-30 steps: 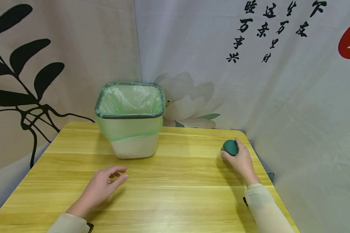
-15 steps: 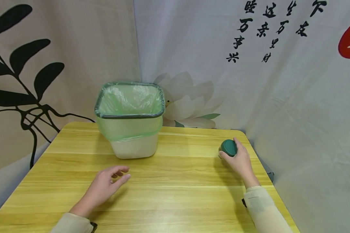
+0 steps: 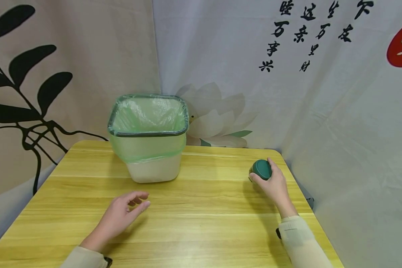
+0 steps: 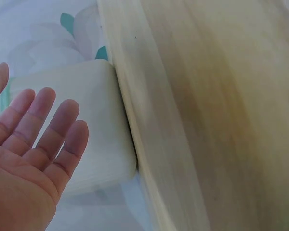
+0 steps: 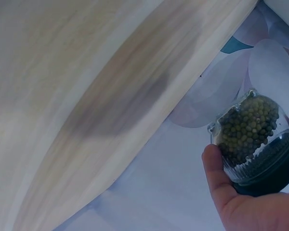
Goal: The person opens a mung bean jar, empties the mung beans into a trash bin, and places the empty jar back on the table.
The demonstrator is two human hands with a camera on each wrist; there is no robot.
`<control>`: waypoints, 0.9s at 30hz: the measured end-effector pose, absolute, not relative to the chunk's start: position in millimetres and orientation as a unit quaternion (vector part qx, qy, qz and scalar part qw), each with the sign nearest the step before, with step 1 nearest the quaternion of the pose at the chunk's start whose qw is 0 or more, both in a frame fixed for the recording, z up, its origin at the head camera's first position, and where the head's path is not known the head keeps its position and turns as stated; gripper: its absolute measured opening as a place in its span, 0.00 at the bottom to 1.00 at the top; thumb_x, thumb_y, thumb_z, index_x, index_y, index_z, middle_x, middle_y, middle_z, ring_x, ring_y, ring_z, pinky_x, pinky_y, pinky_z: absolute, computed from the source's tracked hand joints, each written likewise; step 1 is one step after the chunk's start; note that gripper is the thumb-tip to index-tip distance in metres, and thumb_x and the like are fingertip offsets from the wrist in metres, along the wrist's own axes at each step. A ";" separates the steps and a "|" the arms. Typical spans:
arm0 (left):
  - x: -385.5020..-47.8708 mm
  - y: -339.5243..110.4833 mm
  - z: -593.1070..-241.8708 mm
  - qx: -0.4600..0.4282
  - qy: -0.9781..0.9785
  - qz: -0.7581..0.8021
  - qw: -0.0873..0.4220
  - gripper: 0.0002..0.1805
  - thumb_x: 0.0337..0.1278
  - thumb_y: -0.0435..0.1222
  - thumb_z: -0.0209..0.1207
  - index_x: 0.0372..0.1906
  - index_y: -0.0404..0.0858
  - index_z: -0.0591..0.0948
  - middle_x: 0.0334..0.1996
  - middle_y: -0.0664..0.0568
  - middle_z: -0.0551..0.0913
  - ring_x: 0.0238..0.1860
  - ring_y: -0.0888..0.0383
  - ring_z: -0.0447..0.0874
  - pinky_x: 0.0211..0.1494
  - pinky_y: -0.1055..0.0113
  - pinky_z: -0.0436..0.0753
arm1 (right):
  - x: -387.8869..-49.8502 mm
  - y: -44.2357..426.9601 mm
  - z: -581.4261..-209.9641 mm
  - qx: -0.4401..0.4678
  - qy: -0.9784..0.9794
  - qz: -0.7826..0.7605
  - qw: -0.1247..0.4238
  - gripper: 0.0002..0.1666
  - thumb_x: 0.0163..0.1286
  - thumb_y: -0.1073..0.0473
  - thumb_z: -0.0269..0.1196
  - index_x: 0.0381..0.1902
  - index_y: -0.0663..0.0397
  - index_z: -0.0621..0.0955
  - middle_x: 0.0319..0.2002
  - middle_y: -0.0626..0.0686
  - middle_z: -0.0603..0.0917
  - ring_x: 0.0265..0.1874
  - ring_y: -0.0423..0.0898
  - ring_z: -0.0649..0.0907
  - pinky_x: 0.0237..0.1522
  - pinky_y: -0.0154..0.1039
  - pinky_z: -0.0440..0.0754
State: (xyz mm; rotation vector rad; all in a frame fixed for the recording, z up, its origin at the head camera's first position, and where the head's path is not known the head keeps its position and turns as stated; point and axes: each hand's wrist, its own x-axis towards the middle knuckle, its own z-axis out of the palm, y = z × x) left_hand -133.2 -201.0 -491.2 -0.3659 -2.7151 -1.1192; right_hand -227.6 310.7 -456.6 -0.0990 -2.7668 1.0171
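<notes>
A small clear jar with a dark green lid [image 3: 262, 169] is in my right hand [image 3: 276, 186], near the table's right side. Fingers and thumb grip it around the sides. Small round green beans [image 5: 248, 127] show through the jar's wall in the right wrist view. There, the jar stands apart from the tabletop and its shadow, so it appears held above the wood. My left hand [image 3: 124, 214] hovers over the table's front left part, fingers loosely bent and nothing in them. In the left wrist view its palm and spread fingers [image 4: 60, 125] face the camera.
A whitish bin [image 3: 155, 171] lined with a thin green bag [image 3: 147, 147] stands at the table's back left, its mouth upward. The yellow wooden table [image 3: 201, 230] meets a printed cloth backdrop [image 3: 214, 48] behind and a plain cloth [image 3: 365, 156] at the right.
My right hand has shifted slightly to the left with the jar in its grip. The left hand has drifted a little to the right. The bin stays in place.
</notes>
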 end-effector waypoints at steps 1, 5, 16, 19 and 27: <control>-132.9 -201.0 -490.9 -0.123 -0.913 -0.379 0.090 0.17 0.74 0.48 0.66 0.57 0.44 0.88 0.50 0.56 0.92 0.45 0.55 0.90 0.45 0.59 0.90 | -227.2 310.2 -456.5 -0.034 -0.933 0.346 0.096 0.63 0.69 0.33 0.71 0.88 0.50 0.53 0.82 0.68 0.63 0.74 0.70 0.70 0.69 0.71 0.75; -132.2 -200.5 -489.8 -0.121 -0.910 -0.386 0.089 0.17 0.75 0.48 0.65 0.58 0.44 0.88 0.51 0.56 0.92 0.45 0.55 0.90 0.44 0.58 0.90 | -226.0 308.4 -455.8 -0.037 -0.930 0.354 0.093 0.63 0.69 0.32 0.71 0.88 0.47 0.52 0.83 0.67 0.62 0.75 0.69 0.70 0.70 0.70 0.75; -131.2 -197.7 -487.9 -0.116 -0.905 -0.400 0.086 0.15 0.75 0.48 0.65 0.58 0.49 0.88 0.50 0.56 0.92 0.44 0.57 0.89 0.43 0.64 0.87 | -222.5 304.0 -454.6 -0.050 -0.924 0.368 0.090 0.64 0.68 0.31 0.71 0.88 0.44 0.52 0.82 0.66 0.63 0.73 0.68 0.72 0.69 0.69 0.76; -131.1 -196.2 -488.2 -0.118 -0.902 -0.406 0.087 0.14 0.75 0.48 0.65 0.57 0.49 0.88 0.50 0.56 0.92 0.43 0.59 0.89 0.43 0.66 0.86 | -221.6 302.3 -455.2 -0.050 -0.922 0.373 0.089 0.64 0.68 0.31 0.71 0.88 0.44 0.51 0.82 0.66 0.63 0.73 0.68 0.73 0.69 0.68 0.77; -130.6 -189.8 -488.7 -0.107 -0.892 -0.435 0.061 0.15 0.76 0.49 0.64 0.58 0.50 0.87 0.50 0.58 0.92 0.45 0.59 0.87 0.42 0.70 0.84 | -219.1 296.6 -456.4 -0.049 -0.917 0.386 0.090 0.64 0.68 0.31 0.71 0.88 0.43 0.51 0.82 0.66 0.63 0.72 0.68 0.74 0.68 0.68 0.78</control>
